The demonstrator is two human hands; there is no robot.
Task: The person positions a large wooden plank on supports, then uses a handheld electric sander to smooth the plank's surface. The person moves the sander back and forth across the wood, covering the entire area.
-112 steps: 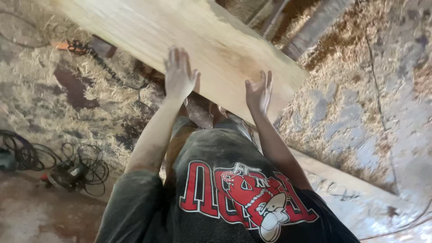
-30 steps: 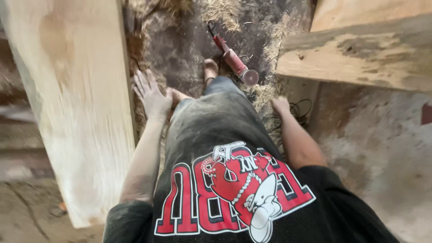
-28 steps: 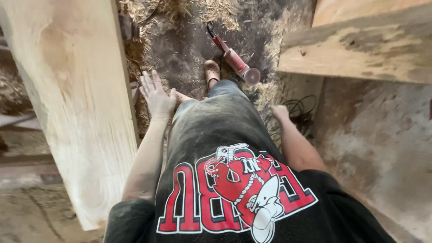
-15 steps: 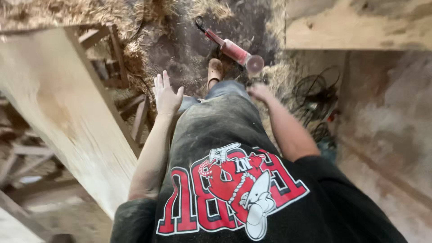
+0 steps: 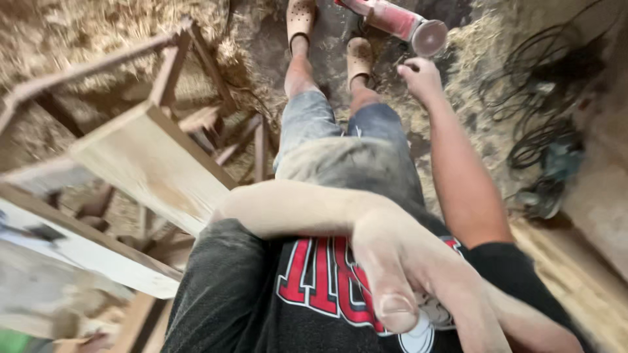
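The left hand (image 5: 418, 274) is raised very close to the camera, blurred and cut off by the bottom edge; its fingers hang loosely apart and it holds nothing, lying across the front of the black shirt (image 5: 261, 301) with red lettering, most of which it hides. The right hand (image 5: 422, 77) reaches down toward the floor, fingers loosely curled and not closed on anything; it is just beside the red angle grinder (image 5: 399, 23), below its round disc end, and whether a fingertip touches the tool cannot be told. The grinder lies on the floor (image 5: 340, 26) at the top edge of the view, its rear end cut off by the frame.

Two feet in tan clogs (image 5: 358, 59) stand on the dark floor just left of the grinder, with bare lower legs and dusty denim shorts (image 5: 353, 144) below them. To the left, a pale wooden plank (image 5: 150, 170) slants over a wooden frame (image 5: 163, 72); its lower end runs out of sharp view. Wood shavings (image 5: 85, 29) cover the floor at the upper left and around the right hand. At the right, a tangle of dark cables (image 5: 543, 124) lies on the floor, partly blurred.
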